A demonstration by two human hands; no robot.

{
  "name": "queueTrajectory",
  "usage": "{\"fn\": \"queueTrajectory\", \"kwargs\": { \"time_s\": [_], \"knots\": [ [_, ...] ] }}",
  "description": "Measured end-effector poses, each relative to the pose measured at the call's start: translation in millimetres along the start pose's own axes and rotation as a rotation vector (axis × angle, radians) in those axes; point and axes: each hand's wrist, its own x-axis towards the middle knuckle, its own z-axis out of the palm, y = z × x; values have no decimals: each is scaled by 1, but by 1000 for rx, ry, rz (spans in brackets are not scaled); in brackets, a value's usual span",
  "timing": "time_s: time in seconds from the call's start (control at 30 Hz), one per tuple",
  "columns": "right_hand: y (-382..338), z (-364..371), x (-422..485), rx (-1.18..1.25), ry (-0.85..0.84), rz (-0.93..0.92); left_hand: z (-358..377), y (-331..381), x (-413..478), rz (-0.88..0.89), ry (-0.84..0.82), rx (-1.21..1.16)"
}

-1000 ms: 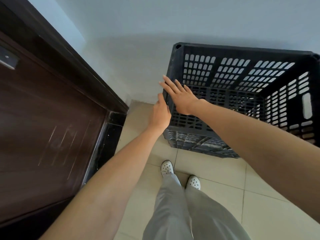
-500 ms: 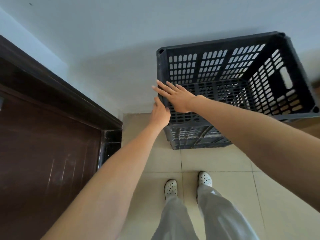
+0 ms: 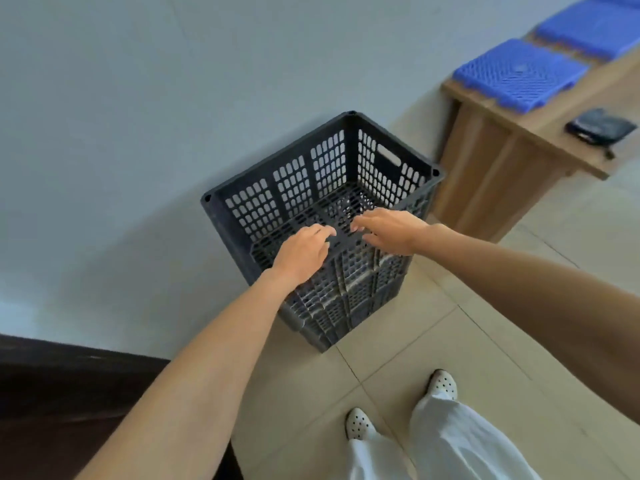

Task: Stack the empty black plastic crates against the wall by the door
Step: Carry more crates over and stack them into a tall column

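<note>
Fingers of the left hand and right hand hide the near rim of the crate; grip unclear. The door at 8 o'clock and the bench at 2 o'clock run off-frame; a dark item there is blurred.
</note>
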Motion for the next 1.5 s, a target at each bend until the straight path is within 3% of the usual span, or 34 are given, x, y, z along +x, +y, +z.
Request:
{"fn": "queueTrajectory", "kwargs": {
  "time_s": [0.2, 0.4, 0.53, 0.77, 0.9, 1.27, 1.5],
  "knots": [
    [71, 5, -136, 1, -113, 294, 11, 130, 74, 259, -238, 60],
    [135, 54, -309, 233, -38, 713, 57, 281, 112, 556, -303, 194],
    [156, 99, -437, 304, 62, 997, 106, 411, 115, 647, -404, 187],
    [165, 178, -662, 563, 170, 1500, 194, 656, 66, 906, -551, 140],
    [153, 205, -761, 588, 197, 1680, 232, 767, 24, 1125, -589, 198],
    [150, 272, -938, 873, 359, 2101, 325, 1013, -33, 1583, -660, 335],
    [103, 317, -1042, 1022, 543, 2412, 378, 1157, -134, 1861, -776, 418]
  ]
}}
